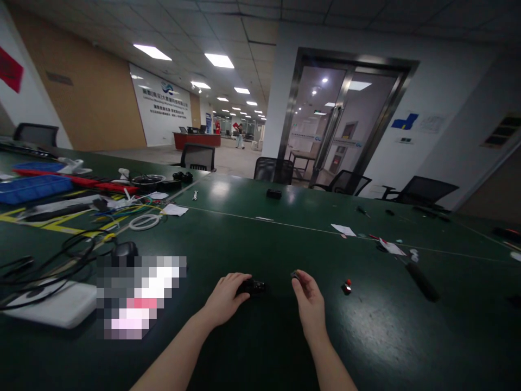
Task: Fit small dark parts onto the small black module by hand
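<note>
My left hand point(228, 296) is closed around the near end of a small black device point(257, 287) lying on the dark green tabletop point(268, 347). The device's exact kind is hard to make out. To its right, my right hand point(311, 304) pinches a small dark metallic piece point(295, 275) between thumb and fingertips, just above the table. A gap separates the two hands. Further right lies a small shiny object with an orange-red top point(347, 287), touched by neither hand.
On the left are a pixelated bright screen point(150, 293), a white box point(57, 307), a black mouse point(124, 253), tangled cables and a blue tray point(36, 188). A black box point(274, 193) and a wrench point(195, 195) lie farther off. A black-handled tool point(421, 281) is at right.
</note>
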Action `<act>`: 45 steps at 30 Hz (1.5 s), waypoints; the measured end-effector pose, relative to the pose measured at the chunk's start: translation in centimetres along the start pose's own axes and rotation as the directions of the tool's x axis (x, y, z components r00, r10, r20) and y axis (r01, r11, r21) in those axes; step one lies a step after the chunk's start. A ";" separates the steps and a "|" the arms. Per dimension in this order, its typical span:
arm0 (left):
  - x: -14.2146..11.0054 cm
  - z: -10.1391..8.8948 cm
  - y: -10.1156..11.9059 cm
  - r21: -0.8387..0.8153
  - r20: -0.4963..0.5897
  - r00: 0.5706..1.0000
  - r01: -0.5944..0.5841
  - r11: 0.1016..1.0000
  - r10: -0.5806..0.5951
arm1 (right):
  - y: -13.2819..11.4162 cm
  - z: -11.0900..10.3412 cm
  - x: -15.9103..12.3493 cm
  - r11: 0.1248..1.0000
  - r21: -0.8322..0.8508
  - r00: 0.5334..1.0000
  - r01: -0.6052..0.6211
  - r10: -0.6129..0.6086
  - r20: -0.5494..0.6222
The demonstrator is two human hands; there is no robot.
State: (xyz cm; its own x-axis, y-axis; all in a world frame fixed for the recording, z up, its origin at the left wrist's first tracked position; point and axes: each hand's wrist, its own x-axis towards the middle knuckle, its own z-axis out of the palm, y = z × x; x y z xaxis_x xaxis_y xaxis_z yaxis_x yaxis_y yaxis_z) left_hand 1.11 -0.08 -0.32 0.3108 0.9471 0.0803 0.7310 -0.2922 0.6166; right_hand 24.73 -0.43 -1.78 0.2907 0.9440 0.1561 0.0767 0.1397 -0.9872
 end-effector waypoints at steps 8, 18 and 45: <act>0.1 0.2 -0.5 -0.018 0.012 1.000 -0.009 1.000 0.009 | 0.3 -0.4 0.3 1.000 0.003 0.995 0.006 -0.006 -0.095; 0.1 0.0 -0.3 -0.011 0.033 0.999 -0.004 1.000 0.005 | 0.7 -0.5 0.5 1.000 0.014 0.983 0.008 -0.006 -0.181; 0.2 0.2 -0.4 0.001 0.010 0.999 -0.035 0.999 0.035 | -1.2 1.8 -1.2 0.980 -0.189 0.995 0.057 -0.040 0.096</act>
State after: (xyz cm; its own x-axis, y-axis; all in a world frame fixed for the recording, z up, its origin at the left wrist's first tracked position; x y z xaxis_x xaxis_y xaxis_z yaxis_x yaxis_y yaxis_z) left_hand 0.99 0.20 -0.67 0.3421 0.9350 0.0941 0.7203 -0.3252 0.6127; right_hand 22.60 -1.24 -0.83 0.1946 0.9620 0.1914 0.2720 0.1346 -0.9528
